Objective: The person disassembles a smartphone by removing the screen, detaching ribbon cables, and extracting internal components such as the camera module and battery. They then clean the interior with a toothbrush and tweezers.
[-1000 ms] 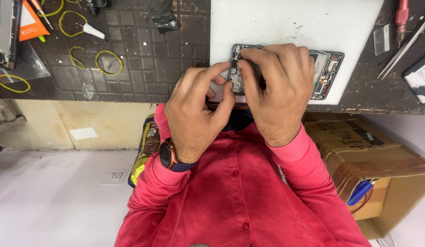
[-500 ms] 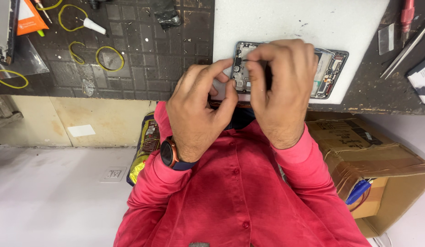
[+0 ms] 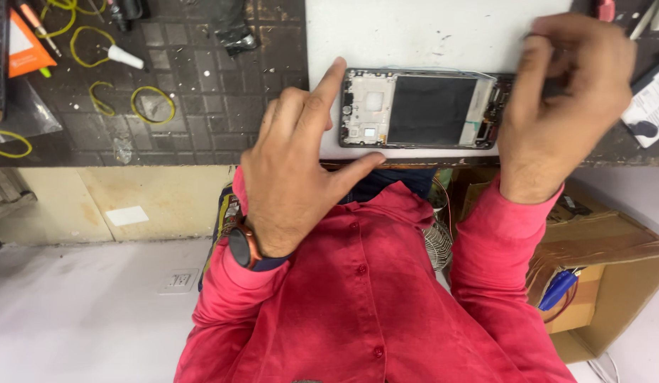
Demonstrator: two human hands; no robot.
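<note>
The left hand (image 3: 294,170) is open, with its forefinger touching the left end of the opened phone (image 3: 422,108) and holding nothing. The phone lies flat on a white mat (image 3: 429,28) at the near edge of the table (image 3: 202,92). The right hand (image 3: 563,99) is half curled at the phone's right end; whether it grips anything, I cannot tell.

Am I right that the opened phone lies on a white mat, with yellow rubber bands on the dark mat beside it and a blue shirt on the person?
Not quite: in the head view the shirt is red. The opened phone does lie on the white mat, with yellow rubber bands on the dark mat.
</note>
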